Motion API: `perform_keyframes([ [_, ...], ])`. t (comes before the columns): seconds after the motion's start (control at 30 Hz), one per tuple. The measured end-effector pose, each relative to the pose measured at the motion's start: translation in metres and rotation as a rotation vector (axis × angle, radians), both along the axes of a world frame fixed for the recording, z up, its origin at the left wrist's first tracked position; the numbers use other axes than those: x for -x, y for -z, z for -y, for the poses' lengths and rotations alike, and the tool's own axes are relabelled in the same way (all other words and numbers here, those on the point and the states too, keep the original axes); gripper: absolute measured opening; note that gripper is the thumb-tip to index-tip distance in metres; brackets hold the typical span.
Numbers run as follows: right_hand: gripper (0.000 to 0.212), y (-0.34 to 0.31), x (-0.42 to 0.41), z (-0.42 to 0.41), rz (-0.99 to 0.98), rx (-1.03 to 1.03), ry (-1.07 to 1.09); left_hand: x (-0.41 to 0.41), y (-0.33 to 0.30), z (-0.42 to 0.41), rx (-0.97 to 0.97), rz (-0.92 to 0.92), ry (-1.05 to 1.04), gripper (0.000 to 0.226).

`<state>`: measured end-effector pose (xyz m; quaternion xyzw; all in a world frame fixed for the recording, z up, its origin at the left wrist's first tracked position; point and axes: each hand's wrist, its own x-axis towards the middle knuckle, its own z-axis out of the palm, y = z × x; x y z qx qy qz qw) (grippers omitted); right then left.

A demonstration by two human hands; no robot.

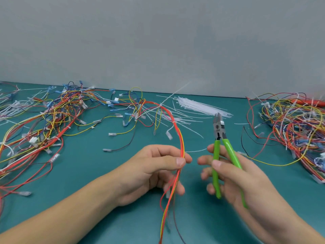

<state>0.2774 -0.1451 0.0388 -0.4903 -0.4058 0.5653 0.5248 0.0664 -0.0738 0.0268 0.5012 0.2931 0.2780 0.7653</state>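
Pinching the wire bundle between thumb and forefinger of the left grip, above the table; remaining fingers curling loosely behind the strands. Rising near-upright from that pinch, then arcing away and leftward to the cable tie; loose ends hanging below, toward the camera. Wrapping the right grip round the green handles of the cutters, handles standing apart, nose pointing away. Hovering just right of the bundle, not touching it. Judging a trim as the coming move: uncut tie tail sticking out up and rightward, lying farther off and left of the cutter nose. Likely calling for swinging the nose left and forward, or drawing the bundle nearer.
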Motion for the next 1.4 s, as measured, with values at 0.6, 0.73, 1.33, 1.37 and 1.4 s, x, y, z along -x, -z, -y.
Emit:
perform_keyframes([
  [0.6, 0.037, 0.01, 0.025, 0.009, 0.18, -0.046, -0.29, 0.004, 0.0, -0.016, 0.007, -0.067, -0.212, 0.033],
  [0.73, 0.034, 0.008, 0.023, 0.01, 0.209, -0.026, -0.312, 0.003, 0.003, -0.016, 0.037, 0.015, -0.187, 0.022],
  [1.33, 0.042, 0.003, 0.023, 0.011, -0.037, 0.21, -0.251, 0.006, 0.008, -0.02, 0.126, 0.129, -0.313, 0.024],
  [1.37, 0.043, 0.003, 0.023, 0.01, -0.033, 0.208, -0.253, 0.005, 0.008, -0.02, 0.124, 0.13, -0.314, 0.025],
  [1.4, 0.044, 0.002, 0.023, 0.01, -0.026, 0.208, -0.253, 0.006, 0.007, -0.02, 0.124, 0.13, -0.314, 0.026],
])
